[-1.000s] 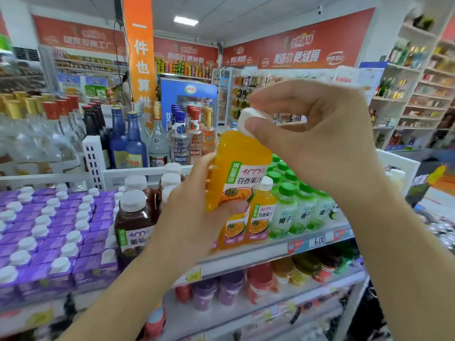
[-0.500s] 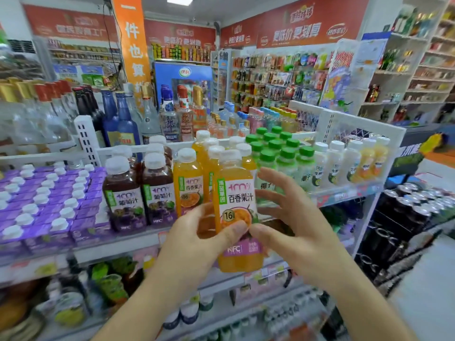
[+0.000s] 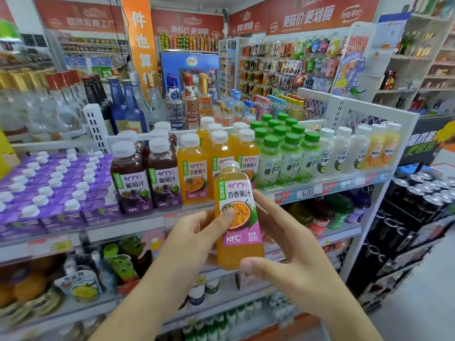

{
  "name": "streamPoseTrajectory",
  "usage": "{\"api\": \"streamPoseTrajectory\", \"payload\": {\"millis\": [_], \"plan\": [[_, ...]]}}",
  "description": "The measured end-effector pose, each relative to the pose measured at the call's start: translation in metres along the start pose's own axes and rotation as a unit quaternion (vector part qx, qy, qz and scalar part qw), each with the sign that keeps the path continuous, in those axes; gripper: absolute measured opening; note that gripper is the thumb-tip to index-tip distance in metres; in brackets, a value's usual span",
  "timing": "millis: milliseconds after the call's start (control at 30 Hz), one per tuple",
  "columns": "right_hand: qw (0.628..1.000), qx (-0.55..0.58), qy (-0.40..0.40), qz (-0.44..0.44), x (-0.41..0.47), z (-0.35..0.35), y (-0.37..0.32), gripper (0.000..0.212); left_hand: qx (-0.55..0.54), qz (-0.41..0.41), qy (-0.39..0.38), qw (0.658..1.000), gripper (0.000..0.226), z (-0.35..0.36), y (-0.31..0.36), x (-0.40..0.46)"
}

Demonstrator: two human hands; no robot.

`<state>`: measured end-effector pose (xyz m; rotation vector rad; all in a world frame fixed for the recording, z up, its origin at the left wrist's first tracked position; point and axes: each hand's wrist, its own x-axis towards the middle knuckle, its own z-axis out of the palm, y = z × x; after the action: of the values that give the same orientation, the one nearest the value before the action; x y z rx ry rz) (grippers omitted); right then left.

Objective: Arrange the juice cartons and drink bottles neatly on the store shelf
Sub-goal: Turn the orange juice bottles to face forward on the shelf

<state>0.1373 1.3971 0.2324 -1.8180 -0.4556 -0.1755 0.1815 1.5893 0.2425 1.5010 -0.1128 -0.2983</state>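
Head view: the orange bottle point(image 3: 237, 217) is now lower and clear of the shelf point(image 3: 147, 225), upright, label forward, in front of the orange row point(image 3: 216, 166). The left hand point(image 3: 194, 237) grips it, thumb on the label. The right hand point(image 3: 290, 254), off the cap since a second ago, cups its base and right side. Judgement: label aligned; the bottle is ready to go back into its row.

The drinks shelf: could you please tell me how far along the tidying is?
Done: purple juice cartons, dark grape juice bottles and green-capped coconut water bottles stand in rows. In hand: left hand and right hand hold one orange passion-fruit juice bottle off the shelf. Left: setting it among the orange juice bottles.
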Motion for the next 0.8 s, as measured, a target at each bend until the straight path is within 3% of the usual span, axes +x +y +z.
{"api": "streamPoseTrajectory", "payload": {"millis": [400,533,667,800], "plan": [[0.999,0.006,0.041,0.005,-0.01,0.006,0.006,0.095,-0.101,0.015,-0.029,0.994,0.053,0.001,-0.008,0.0],[0.996,-0.003,0.092,-0.003,-0.013,0.012,0.009,0.104,-0.031,0.034,-0.032,0.998,0.043,0.005,-0.006,0.004],[0.985,-0.109,0.126,-0.041,-0.015,0.018,0.012,0.114,-0.004,0.021,-0.067,0.998,0.038,0.007,-0.001,0.005],[0.978,-0.171,0.111,-0.053,-0.017,0.025,0.01,0.117,-0.003,0.027,-0.081,0.996,0.042,0.011,0.0,0.006]]}}
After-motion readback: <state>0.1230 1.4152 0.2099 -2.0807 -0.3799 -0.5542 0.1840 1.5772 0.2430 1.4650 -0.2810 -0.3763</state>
